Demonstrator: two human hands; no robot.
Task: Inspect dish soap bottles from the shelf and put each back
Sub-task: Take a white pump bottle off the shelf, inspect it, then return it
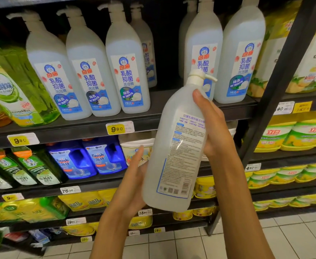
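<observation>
- The left hand (132,186) reaches up from the lower middle, palm turned toward the bottle's lower side. Its fingers are straight and pressed flat against the plastic, supporting rather than wrapping.
- The right hand (216,126) comes in from the lower right, forearm angled up. It holds the bottle's upper body, thumb laid over the shoulder just below the pump, palm behind the back label.
- The soap bottle (174,156) is held in the air in front of the shelves, tilted with its pump toward the upper right and its printed back label facing the camera.
- Behind it, the upper shelf (97,128) carries a row of matching bottles (131,71) standing upright near the front edge, with a gap in the row behind the held one.
- A yellow price tag (118,128) is fixed to that shelf's front edge.
</observation>
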